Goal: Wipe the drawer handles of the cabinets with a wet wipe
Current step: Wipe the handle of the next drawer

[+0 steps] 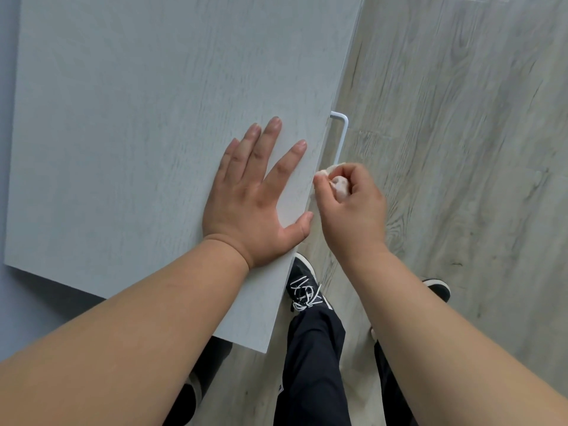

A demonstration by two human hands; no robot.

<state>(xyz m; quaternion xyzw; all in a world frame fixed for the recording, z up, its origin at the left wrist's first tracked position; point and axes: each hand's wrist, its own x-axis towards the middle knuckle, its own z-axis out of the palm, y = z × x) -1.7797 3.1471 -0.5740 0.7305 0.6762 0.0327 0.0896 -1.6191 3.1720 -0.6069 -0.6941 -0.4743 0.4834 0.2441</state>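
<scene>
I look straight down on a pale grey wood-grain cabinet top (138,118). A white bar drawer handle (341,136) sticks out from the cabinet's front, past its right edge. My right hand (350,207) is closed around a crumpled white wet wipe (338,181) and holds it against the lower part of the handle, which the hand and wipe hide. My left hand (255,198) lies flat on the cabinet top near its right edge, fingers spread, holding nothing.
Light wood-look floor (461,149) fills the right side. My legs in dark trousers and black shoes with white laces (304,287) stand close to the cabinet front. A blue-grey wall (7,87) borders the cabinet on the left.
</scene>
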